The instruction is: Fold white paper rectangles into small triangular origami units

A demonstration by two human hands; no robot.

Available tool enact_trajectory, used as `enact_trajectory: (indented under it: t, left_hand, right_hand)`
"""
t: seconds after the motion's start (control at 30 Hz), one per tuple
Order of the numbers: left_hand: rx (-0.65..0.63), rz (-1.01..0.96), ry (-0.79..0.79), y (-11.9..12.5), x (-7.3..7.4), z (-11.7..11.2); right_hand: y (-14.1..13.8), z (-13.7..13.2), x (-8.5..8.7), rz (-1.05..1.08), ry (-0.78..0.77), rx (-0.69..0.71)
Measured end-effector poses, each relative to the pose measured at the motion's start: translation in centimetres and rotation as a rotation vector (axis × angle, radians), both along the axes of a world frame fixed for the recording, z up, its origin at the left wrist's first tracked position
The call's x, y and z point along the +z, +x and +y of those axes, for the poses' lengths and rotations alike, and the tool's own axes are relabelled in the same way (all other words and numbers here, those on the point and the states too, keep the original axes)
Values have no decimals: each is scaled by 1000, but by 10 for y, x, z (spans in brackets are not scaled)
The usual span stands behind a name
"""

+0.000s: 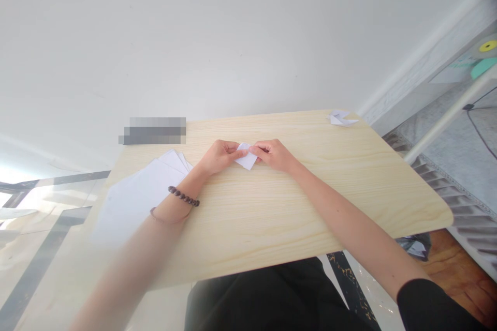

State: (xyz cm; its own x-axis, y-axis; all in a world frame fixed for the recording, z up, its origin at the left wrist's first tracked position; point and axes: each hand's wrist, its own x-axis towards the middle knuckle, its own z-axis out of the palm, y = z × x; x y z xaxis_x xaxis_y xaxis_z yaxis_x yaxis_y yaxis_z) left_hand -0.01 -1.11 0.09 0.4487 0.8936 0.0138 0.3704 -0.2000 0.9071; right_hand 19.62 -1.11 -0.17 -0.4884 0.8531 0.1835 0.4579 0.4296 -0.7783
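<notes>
A small folded piece of white paper (pixel 247 161) is held between my two hands over the middle of the table. My left hand (pixel 223 156) pinches its left side, thumb on top. On the right side, my right hand (pixel 271 154) is closed on the same paper, its thumb near the upper edge. The fingers behind the paper are mostly hidden. The thumbs lie close to each other at the paper's upper part.
Loose white sheets (pixel 135 196) lie at the table's left, partly under my left forearm. A folded paper figure (pixel 341 118) rests at the far right corner. A pixelated grey block (pixel 155 132) covers something at the back left. The wooden table (pixel 240 227) meets a white wall (pixel 233 36).
</notes>
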Motion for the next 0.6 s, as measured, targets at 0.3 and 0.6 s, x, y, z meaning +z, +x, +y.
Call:
enact_trajectory:
  t: [0.3, 0.6]
  left_hand:
    - [3, 14, -7, -1, -2, 1]
    - [-63, -8, 12, -3, 5, -1]
  right_hand:
    - [2, -1, 0, 1, -14, 68]
    - [5, 0, 2, 17, -118, 97]
